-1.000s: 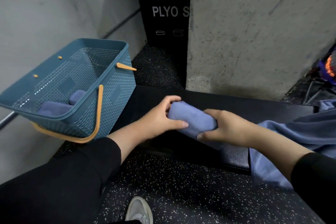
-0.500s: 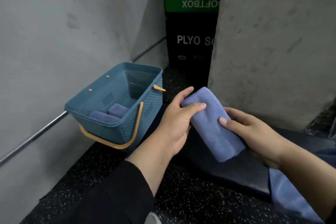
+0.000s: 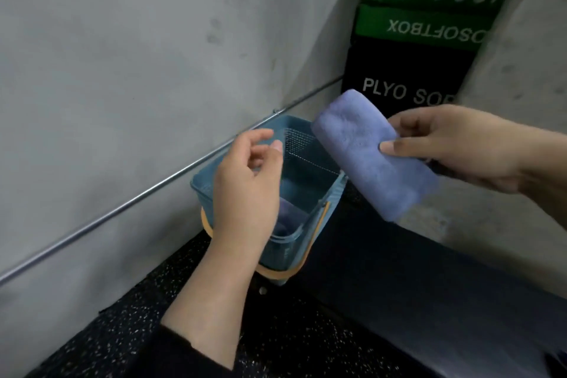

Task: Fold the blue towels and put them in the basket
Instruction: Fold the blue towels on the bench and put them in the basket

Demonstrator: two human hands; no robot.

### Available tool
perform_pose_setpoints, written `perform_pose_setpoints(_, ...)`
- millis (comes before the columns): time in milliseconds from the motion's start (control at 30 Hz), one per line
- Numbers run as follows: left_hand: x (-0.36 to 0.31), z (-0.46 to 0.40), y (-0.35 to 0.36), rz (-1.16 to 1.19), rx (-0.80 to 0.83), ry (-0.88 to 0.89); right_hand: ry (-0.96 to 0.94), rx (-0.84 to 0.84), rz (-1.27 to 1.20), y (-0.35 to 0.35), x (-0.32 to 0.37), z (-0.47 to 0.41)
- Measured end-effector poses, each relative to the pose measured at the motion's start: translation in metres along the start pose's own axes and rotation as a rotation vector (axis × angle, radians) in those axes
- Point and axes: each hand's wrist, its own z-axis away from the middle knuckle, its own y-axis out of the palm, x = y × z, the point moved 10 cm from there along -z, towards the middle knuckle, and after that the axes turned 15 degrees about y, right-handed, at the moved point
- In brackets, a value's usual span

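A grey concrete wall with a thin metal rail along it fills the left, above a black speckled floor. The left hand hovers over the blue basket, its grip loose, fingers gently curled and apart, holding nothing. Another folded towel lies inside the basket, partly hidden by that hand. Right of it, the blue towel is folded into a thick oblong, held in the air beside the basket's rim, its long axis slanting from upper left to lower right. The right hand pinches it, thumb on top, fingers behind. Stacked green and black boxes stand in the corner; a dark padded table runs along the right.
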Motion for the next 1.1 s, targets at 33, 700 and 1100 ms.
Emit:
perform_pose_setpoints(33,0.008,-0.005,-0.010,-0.087,0.023,0.014,-0.005,-0.008,0.025,0.004,0.014,-0.017)
perform_pose_setpoints(700,0.077,-0.014,-0.018,-0.513,0.387,0.182,0.389,0.158,0.776,0.140,-0.011,-0.257)
perform_pose_setpoints(1100,0.077,-0.014,-0.016,-0.558,0.400,0.176,0.403,0.365,0.952,0.177,-0.046,-0.262)
